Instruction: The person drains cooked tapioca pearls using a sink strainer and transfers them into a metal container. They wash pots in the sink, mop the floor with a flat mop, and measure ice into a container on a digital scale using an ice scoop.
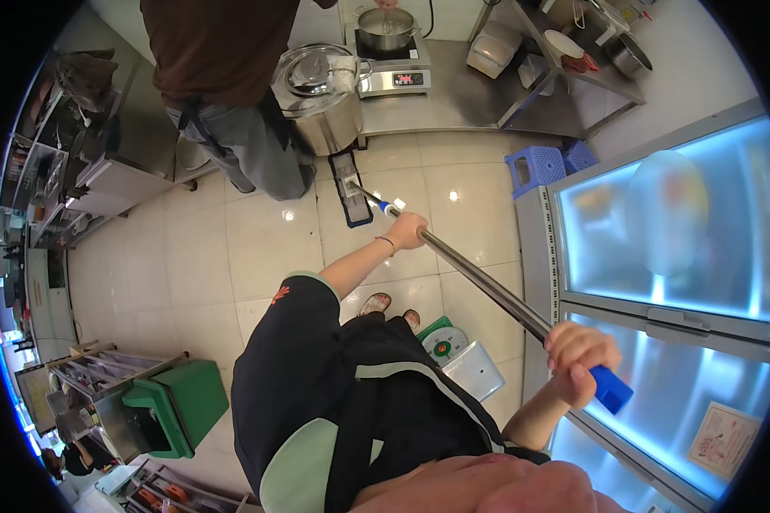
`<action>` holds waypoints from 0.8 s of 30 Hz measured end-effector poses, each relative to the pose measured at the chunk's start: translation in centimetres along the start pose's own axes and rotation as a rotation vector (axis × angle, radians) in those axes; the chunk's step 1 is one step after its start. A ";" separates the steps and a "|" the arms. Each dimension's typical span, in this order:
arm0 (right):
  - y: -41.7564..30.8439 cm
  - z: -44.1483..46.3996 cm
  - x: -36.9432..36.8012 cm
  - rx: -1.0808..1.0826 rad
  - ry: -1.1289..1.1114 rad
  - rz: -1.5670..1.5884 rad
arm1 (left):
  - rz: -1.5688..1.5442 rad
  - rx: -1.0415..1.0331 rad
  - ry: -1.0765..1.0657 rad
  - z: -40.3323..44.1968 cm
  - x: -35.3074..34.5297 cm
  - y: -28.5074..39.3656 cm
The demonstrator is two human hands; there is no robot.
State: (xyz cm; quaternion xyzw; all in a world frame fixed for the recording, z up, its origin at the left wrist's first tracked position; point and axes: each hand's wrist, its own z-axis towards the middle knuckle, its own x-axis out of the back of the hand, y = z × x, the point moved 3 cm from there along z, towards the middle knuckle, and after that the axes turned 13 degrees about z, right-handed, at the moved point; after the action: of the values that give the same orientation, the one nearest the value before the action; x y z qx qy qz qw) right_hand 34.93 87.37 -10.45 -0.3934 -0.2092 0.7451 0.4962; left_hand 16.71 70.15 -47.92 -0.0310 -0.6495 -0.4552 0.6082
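A metal mop pole runs diagonally across the view, with a blue end cap at the lower right and a blue joint near its far end. My left hand is wrapped round the pole's middle part, below the joint. Near the blue cap, my right hand grips the pole's upper end. The flat mop head, long with a dark edge, lies on the tiled floor beside the large steel pot.
A person stands at the counter, left of an induction cooker. Glass-door fridges line the right. A blue stool, a green scale and a green bin stand around the floor.
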 end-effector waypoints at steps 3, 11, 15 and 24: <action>-3.7 -1.7 0.3 0.003 0.084 -0.072 | 0.024 -0.070 -0.132 0.7 -2.7 3.8; -0.4 -2.7 -2.5 0.050 -0.105 -0.546 | 0.235 0.127 -0.021 9.8 -7.7 11.5; 9.0 -4.8 1.6 -0.033 -0.264 -0.704 | 0.103 0.569 -0.320 9.2 -9.4 9.7; 6.8 -8.2 8.1 0.170 0.069 -0.685 | 0.002 0.239 -0.245 1.0 -9.8 11.7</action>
State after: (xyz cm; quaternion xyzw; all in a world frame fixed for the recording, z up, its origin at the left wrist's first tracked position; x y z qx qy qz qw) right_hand 35.96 91.16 -23.22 -0.2827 -0.2494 0.5363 0.7552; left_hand 25.37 82.63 -49.32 -0.0141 -0.7683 -0.3668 0.5245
